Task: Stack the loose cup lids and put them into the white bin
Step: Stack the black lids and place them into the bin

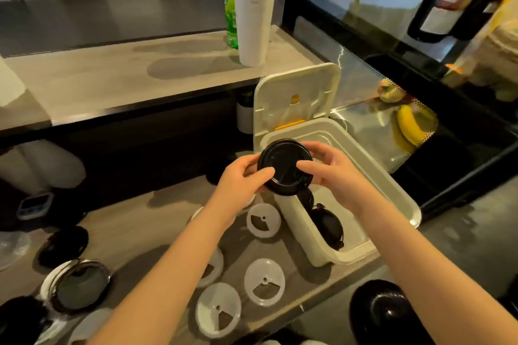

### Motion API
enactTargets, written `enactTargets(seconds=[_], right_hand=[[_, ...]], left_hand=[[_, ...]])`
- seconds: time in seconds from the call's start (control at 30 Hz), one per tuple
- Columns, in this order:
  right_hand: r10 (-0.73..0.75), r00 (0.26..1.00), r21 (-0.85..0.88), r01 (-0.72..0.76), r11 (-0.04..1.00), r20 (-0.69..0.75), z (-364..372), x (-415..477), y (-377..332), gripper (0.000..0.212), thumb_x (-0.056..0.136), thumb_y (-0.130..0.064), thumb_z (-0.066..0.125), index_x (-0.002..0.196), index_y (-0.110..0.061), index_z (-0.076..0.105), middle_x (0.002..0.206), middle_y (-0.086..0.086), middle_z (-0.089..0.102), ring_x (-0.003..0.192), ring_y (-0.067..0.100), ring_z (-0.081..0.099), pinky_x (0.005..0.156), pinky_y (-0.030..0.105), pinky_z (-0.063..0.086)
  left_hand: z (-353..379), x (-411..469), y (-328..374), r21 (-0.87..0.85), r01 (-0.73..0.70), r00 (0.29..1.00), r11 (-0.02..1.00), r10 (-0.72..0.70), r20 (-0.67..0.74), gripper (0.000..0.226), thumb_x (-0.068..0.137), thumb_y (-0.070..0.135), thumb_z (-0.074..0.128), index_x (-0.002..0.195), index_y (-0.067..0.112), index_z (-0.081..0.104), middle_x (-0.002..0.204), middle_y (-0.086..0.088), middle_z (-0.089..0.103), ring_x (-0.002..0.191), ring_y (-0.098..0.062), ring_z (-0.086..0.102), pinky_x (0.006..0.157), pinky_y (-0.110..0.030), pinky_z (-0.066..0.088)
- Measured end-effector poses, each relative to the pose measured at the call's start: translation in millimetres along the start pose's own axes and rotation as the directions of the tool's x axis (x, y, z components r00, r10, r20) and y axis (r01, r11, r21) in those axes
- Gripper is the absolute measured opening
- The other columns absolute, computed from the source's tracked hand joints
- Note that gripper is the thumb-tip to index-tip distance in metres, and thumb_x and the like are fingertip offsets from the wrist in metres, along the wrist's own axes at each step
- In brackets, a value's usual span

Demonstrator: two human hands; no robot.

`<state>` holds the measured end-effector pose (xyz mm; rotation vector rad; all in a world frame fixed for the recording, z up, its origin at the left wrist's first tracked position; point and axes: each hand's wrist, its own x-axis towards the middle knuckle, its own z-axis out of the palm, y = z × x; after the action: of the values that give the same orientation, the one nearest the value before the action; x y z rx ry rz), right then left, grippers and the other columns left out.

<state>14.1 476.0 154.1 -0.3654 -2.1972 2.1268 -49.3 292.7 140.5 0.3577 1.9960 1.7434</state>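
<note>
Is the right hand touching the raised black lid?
Touching. The head view shows the right hand with its thumb on the black lid and fingers curled behind its rim.

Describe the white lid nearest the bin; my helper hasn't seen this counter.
Find the white bin, cover flipped up, on the grey counter. Beside its left outer wall, below the left hand gripping a black lid, lies a translucent white lid. Other fully visible white lids lie nearer the camera; only this one neighbours the bin.

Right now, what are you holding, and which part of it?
A black lid, by its rim: left grip on its left edge, right grip on its right edge, over the white bin.
</note>
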Motion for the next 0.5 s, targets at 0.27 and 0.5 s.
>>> enactTargets(seconds=[0.27, 0.5], right_hand=[[0.046, 0.996, -0.023, -0.044, 0.999, 0.079, -50, 23, 8, 0.051, 0.075, -0.016, 0.074, 0.122, -0.012, 0.056, 0.12, 0.012, 0.061, 0.102, 0.025, 0.065, 0.07, 0.028, 0.057], [0.037, 0.995, 0.124, -0.049, 0.991, 0.096, -70, 24, 18, 0.046, 0.066, -0.017, 0.068, 0.111, -0.014, 0.06, 0.097, 0.001, 0.069, 0.084, 0.011, 0.069, 0.063, 0.02, 0.054]], left_hand=[[41, 28, 6, 0.118, 0.033, 0.999, 0.992, -0.029, -0.031, 0.047, 0.086, 0.016, 0.065, 0.131, 0.009, 0.051, 0.111, -0.007, 0.067, 0.101, -0.018, 0.066, 0.088, -0.038, 0.056], [71, 35, 4, 0.024, 0.143, 0.987, 0.989, -0.14, -0.083, 0.046, 0.085, 0.017, 0.065, 0.127, 0.011, 0.049, 0.116, -0.007, 0.062, 0.107, -0.022, 0.06, 0.092, -0.038, 0.051]])
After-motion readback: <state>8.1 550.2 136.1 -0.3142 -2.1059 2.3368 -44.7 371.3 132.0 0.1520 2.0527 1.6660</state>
